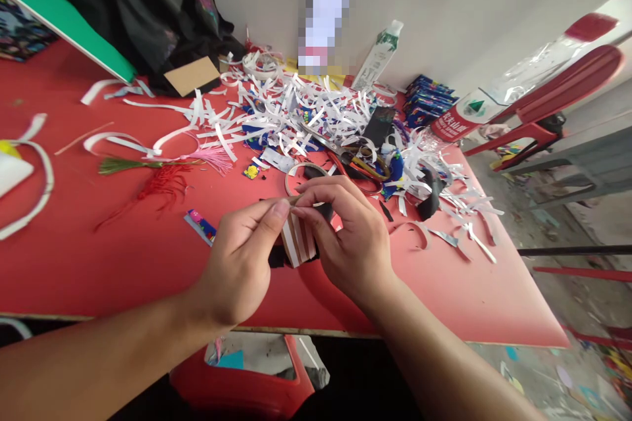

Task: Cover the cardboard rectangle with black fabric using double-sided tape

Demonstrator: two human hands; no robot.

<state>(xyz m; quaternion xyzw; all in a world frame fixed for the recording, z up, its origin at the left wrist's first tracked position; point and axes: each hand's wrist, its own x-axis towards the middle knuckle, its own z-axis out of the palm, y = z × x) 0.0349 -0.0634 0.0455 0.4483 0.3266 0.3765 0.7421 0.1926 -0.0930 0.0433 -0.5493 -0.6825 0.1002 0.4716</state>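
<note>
Close to the front of the red table, both of my hands meet over a small piece with white and tan stripes (297, 241) and black edges, perhaps backed with strips of tape. My left hand (244, 253) pinches its upper edge between thumb and forefinger. From the other side, my right hand (353, 233) pinches at the same edge, fingertips nearly touching the left thumb. What lies right between the fingertips is too small to make out. Just beyond my hands is a pale tape ring (291, 177), with orange-handled scissors (363, 168) to its right.
White paper strips (296, 105) heap across the back of the red table (162, 270). Tassels (162, 181) lie to the left. A plastic bottle (464, 115), a carton (378, 56) and folded blue patterned pieces (427, 99) stand at the back right. A red chair (538, 138) is beyond.
</note>
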